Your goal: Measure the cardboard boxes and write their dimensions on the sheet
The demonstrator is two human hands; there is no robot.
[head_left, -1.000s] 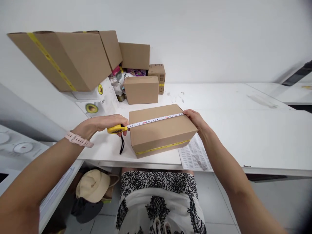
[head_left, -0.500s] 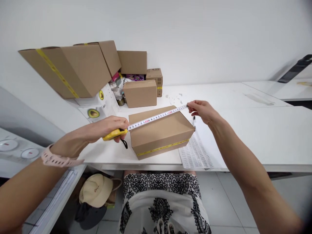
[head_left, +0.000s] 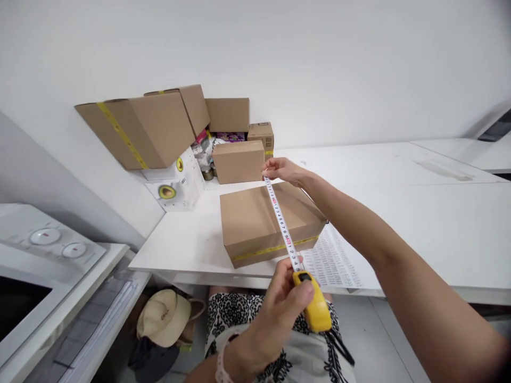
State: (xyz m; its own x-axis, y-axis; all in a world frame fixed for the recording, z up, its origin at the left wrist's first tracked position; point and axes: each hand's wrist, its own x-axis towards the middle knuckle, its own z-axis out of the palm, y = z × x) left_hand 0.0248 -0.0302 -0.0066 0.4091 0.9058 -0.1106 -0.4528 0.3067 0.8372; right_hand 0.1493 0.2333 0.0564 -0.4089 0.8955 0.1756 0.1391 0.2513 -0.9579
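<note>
A closed brown cardboard box (head_left: pixel 247 213) with yellow tape along its front side lies on the white table. My left hand (head_left: pixel 279 303) grips the yellow case of a tape measure (head_left: pixel 318 306), in front of the table's near edge. From the case the white blade runs out across the top of the box, away from me. My right hand (head_left: pixel 281 170) pinches the blade's far end just above the box's back edge. A black wrist strap hangs from the case.
Several cardboard boxes (head_left: pixel 163 127) are stacked at the back left, over white cartons with avocado pictures (head_left: pixel 175 186). Printed sheets (head_left: pixel 333 260) lie right of the box. A microwave (head_left: pixel 51 250) stands at left, with caps (head_left: pixel 163 319) below the table.
The tape measure has swung from lying along the box's length to crossing its width. My left hand moved right and toward me; my right hand moved left to the back edge.
</note>
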